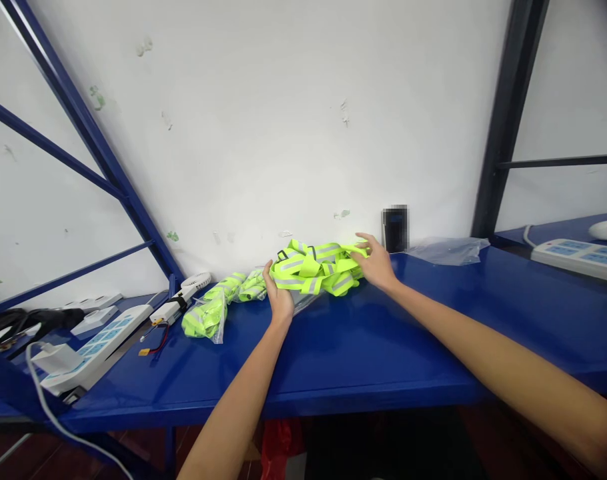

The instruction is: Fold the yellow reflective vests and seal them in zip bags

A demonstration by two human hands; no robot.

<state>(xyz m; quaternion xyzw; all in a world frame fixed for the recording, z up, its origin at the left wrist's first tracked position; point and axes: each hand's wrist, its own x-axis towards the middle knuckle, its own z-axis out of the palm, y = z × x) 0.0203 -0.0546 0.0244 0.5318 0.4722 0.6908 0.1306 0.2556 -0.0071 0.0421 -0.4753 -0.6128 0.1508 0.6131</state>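
A bunched-up reflective strap vest (316, 268), fluorescent yellow with silver stripes and small black buckle parts, is between my two hands above the blue shelf. My left hand (280, 297) is closed around its left end, thumb at the upper edge. At the right end, my right hand (377, 264) pinches a strap between thumb and fingers. Clear plastic (306, 303) shows underneath the bundle, partly hidden by it. Left of my left hand lie more folded yellow reflective bundles (252, 285), the nearest (206, 317) in a clear plastic bag.
Beyond my right hand, a dark upright box (395, 230) leans near the wall, beside a flat clear bag (451, 250). Power strips (98, 347) with cables lie at the left, near a small white fan (197, 280) and a wired connector (156, 340). Another power strip (581, 257) is far right.
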